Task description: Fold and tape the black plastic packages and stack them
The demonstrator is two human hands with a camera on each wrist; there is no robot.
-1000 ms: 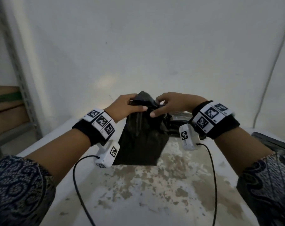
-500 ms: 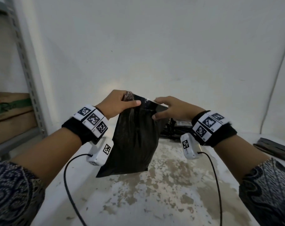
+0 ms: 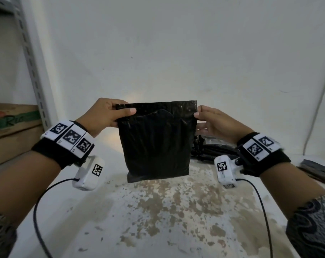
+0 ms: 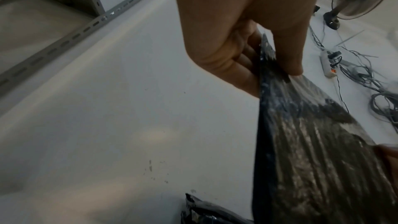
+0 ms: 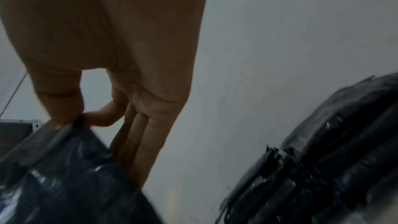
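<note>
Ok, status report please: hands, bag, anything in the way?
Left hand and right hand pinch the bag top corners. Bag hangs flat above table. Nothing blocks.

A glossy black package (image 3: 157, 142) hangs above a white table (image 3: 158, 220) mottled with brown patches.

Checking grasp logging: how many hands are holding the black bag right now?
2. The left hand pinches the top left corner of the black bag; the right hand pinches its top right corner. The bag hangs above the table.

Left hand (image 3: 104, 113) and right hand (image 3: 216, 121) raised (forearms apart), fingers pinching.
</note>
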